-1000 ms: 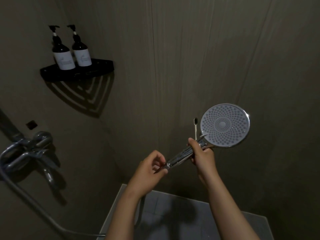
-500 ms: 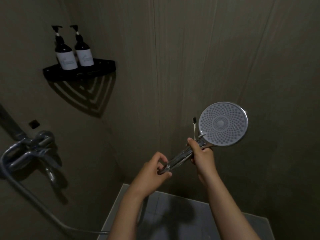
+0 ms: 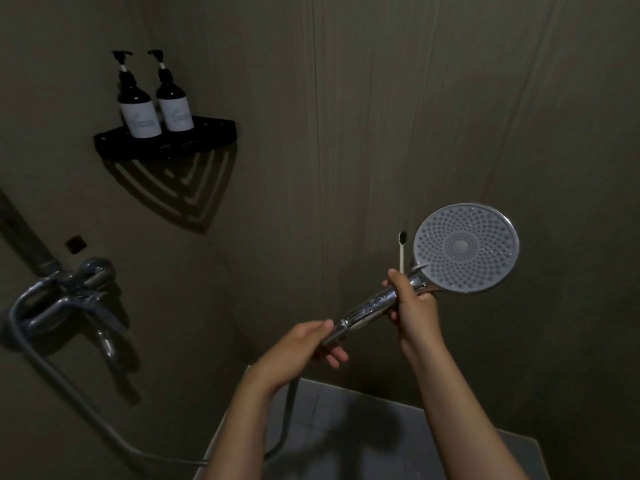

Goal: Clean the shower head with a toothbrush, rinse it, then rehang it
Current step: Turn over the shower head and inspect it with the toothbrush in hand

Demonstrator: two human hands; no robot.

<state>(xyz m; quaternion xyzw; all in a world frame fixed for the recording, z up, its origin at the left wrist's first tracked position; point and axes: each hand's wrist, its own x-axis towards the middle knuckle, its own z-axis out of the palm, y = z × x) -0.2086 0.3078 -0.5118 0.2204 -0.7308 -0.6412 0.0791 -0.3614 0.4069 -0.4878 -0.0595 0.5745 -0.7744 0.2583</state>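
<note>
The round chrome shower head faces me with its grey nozzle plate, held up at the right in front of the wall. My right hand grips the upper part of its chrome handle, just below the head, and also holds a toothbrush that sticks straight up, dark bristles on top, just left of the head. My left hand grips the lower end of the handle, where the hose joins it. The hose drops below my left wrist.
A chrome mixer tap is fixed to the left wall, with the hose looping down from it. A black corner shelf above it carries two dark pump bottles. Grey floor tiles lie below my arms.
My left hand has closed further round the lower end of the handle. The shower head, the toothbrush and my right hand have hardly moved.
</note>
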